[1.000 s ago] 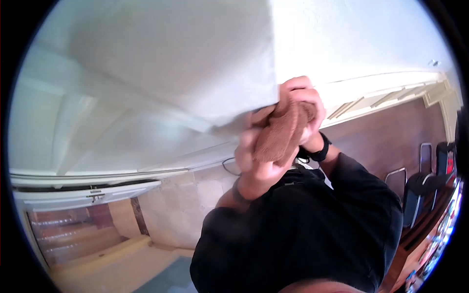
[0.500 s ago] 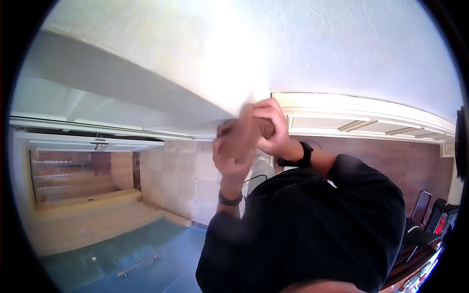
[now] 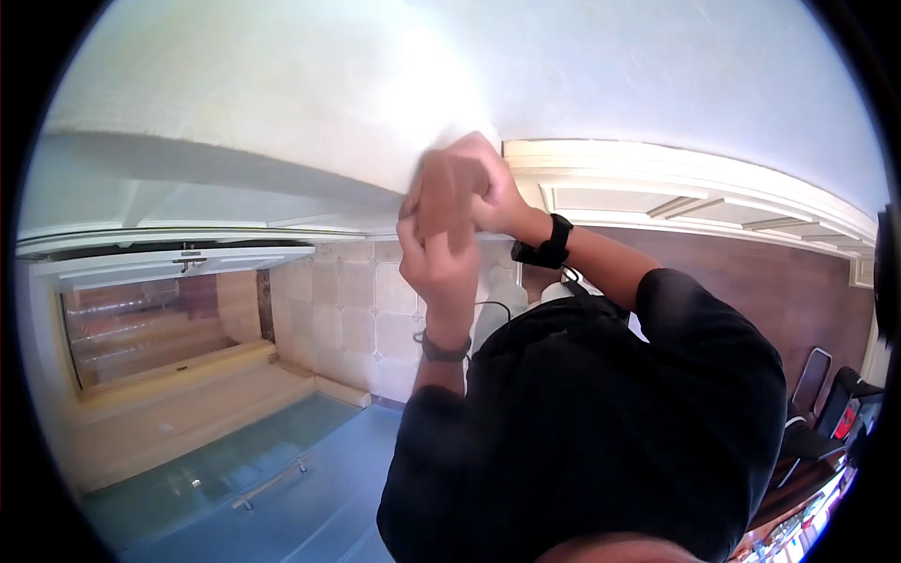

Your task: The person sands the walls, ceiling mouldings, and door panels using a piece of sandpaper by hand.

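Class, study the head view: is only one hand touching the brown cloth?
No, the left hand and the right hand are both on the cloth.

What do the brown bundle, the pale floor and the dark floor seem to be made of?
Brown bundle: probably matte fabric, since it looks softly folded. Pale floor: likely ceramic or stone tile, smooth, showing joint lines. Dark floor: perhaps wood or laminate, from its brown tone and soft sheen; grain is unclear.
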`<action>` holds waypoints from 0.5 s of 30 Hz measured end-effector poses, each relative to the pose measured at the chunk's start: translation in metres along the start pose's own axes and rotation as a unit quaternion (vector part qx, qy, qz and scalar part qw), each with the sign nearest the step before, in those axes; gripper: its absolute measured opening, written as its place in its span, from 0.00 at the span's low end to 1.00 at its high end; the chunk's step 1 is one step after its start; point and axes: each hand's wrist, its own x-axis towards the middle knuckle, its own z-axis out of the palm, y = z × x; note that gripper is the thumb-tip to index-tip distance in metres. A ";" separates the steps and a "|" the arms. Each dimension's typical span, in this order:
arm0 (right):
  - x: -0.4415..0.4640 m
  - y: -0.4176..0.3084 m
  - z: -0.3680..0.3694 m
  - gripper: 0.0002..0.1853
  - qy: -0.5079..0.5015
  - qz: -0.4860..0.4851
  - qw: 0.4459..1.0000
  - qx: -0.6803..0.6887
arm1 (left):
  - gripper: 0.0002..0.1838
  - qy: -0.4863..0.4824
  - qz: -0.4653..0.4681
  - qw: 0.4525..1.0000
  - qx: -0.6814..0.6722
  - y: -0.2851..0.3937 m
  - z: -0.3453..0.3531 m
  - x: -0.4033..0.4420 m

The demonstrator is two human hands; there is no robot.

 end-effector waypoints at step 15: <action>-0.117 0.065 -0.131 0.21 0.073 0.326 0.911 -0.242 | 0.25 -0.411 -0.103 0.903 -0.065 -0.023 0.127 -0.100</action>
